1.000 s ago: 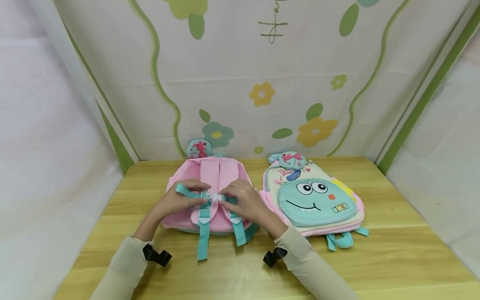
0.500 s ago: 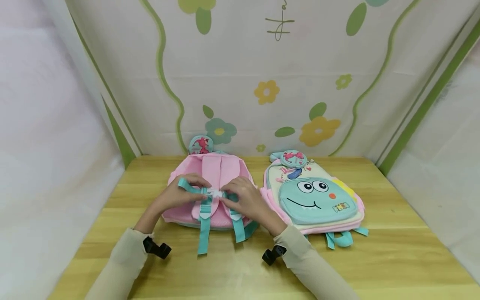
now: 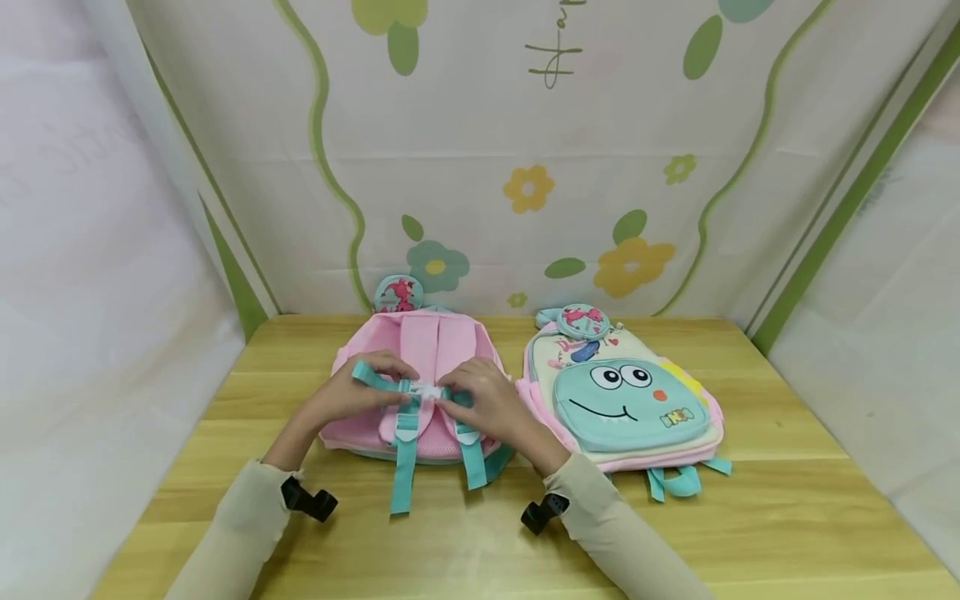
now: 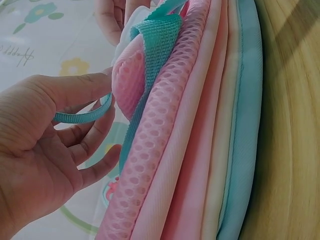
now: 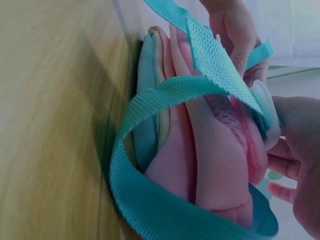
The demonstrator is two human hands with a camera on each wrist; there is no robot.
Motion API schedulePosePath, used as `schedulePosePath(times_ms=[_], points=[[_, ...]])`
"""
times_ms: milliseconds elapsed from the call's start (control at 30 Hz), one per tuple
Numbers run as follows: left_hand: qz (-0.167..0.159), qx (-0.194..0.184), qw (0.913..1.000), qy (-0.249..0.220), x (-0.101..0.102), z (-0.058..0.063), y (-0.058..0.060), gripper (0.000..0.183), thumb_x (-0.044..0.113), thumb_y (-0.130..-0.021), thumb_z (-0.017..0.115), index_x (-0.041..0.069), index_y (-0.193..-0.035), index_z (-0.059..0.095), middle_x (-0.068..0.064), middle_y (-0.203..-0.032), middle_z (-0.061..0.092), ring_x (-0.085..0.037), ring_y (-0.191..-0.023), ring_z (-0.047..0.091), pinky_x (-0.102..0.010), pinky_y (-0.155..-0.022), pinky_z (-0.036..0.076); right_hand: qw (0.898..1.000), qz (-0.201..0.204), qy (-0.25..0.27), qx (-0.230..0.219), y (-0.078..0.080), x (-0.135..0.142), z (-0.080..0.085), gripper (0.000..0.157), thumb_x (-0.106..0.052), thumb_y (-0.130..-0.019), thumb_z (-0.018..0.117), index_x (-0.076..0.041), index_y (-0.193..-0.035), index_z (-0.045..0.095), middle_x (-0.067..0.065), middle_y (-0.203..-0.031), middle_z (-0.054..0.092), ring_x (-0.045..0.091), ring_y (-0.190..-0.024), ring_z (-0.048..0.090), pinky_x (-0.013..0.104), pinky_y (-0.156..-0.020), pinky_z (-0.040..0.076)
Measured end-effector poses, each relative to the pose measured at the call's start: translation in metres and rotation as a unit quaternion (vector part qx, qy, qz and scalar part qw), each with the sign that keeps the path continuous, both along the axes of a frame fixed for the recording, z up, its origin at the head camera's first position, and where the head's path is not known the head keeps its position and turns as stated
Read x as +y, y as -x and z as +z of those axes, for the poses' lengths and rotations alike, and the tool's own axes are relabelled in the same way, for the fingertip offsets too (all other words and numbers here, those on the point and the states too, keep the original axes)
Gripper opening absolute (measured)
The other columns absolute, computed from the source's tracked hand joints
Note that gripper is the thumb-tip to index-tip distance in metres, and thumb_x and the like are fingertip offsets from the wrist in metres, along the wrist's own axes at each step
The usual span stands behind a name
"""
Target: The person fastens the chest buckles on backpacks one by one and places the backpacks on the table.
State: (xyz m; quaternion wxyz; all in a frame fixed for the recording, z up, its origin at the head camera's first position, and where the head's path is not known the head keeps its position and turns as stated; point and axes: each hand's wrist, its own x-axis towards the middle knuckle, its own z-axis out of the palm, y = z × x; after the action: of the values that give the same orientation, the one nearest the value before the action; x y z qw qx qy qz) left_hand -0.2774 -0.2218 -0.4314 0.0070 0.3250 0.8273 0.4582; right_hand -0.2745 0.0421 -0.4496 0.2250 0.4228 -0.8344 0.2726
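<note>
A pink backpack (image 3: 367,337) lies with its back panel and shoulder straps facing up. Across the straps sits a white plastic buckle (image 3: 427,392) on teal webbing. My left hand (image 3: 356,393) pinches the buckle's left end between thumb and fingers, and a loose teal webbing end (image 3: 371,377) sticks up beside it. From the other side, my right hand (image 3: 487,402) pinches the buckle's right end. The two buckle halves meet between my fingertips. In the left wrist view the padded strap hides the buckle. A teal strap loop (image 5: 120,170) curves around the bag's side in the right wrist view.
A second backpack (image 3: 633,408) with a smiling teal face lies front up, right beside my right hand. Two teal strap ends (image 3: 402,475) hang toward me on the wooden table (image 3: 420,558). A flower-printed cloth wall (image 3: 465,208) stands behind the bags.
Both hands stay at the buckle, with only slight finger movement. The whole head view has shifted a little; the bags keep their places.
</note>
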Motion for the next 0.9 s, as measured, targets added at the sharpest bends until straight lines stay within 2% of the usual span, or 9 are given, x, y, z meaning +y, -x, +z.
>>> schedulePosePath(times_ms=[233, 500, 900], points=[[-0.007, 0.005, 0.9999, -0.005, 0.0009, -0.0008, 0.0001, 0.027, 0.01, -0.086, 0.082, 0.008, -0.112, 0.075, -0.005, -0.108, 0.075, -0.02, -0.097, 0.064, -0.025, -0.086, 0.053, 1.0, -0.002, -0.002, 0.001, 0.0005, 0.0011, 0.001, 0.019, -0.023, -0.086, 0.083, -0.011, -0.1, 0.078, 0.0, -0.09, 0.074, 0.016, -0.089, 0.064, 0.036, -0.091, 0.05], [-0.001, -0.006, 1.0, -0.001, -0.0009, -0.0021, -0.0001, 0.026, 0.011, -0.086, 0.082, 0.01, -0.111, 0.075, -0.002, -0.108, 0.075, -0.019, -0.098, 0.063, -0.024, -0.086, 0.053, 1.0, 0.001, -0.001, 0.003, -0.0002, 0.0, -0.001, 0.019, -0.023, -0.086, 0.083, -0.011, -0.101, 0.077, -0.001, -0.09, 0.074, 0.015, -0.09, 0.064, 0.036, -0.093, 0.051], [-0.002, -0.004, 1.0, 0.001, -0.0007, -0.0014, 0.0004, 0.026, 0.012, -0.087, 0.082, 0.01, -0.111, 0.074, -0.003, -0.107, 0.075, -0.019, -0.096, 0.064, -0.024, -0.085, 0.054, 1.0, -0.005, -0.004, -0.005, -0.0027, -0.0007, 0.0013, 0.02, -0.025, -0.088, 0.082, -0.011, -0.102, 0.078, -0.001, -0.091, 0.074, 0.016, -0.091, 0.064, 0.036, -0.092, 0.051]])
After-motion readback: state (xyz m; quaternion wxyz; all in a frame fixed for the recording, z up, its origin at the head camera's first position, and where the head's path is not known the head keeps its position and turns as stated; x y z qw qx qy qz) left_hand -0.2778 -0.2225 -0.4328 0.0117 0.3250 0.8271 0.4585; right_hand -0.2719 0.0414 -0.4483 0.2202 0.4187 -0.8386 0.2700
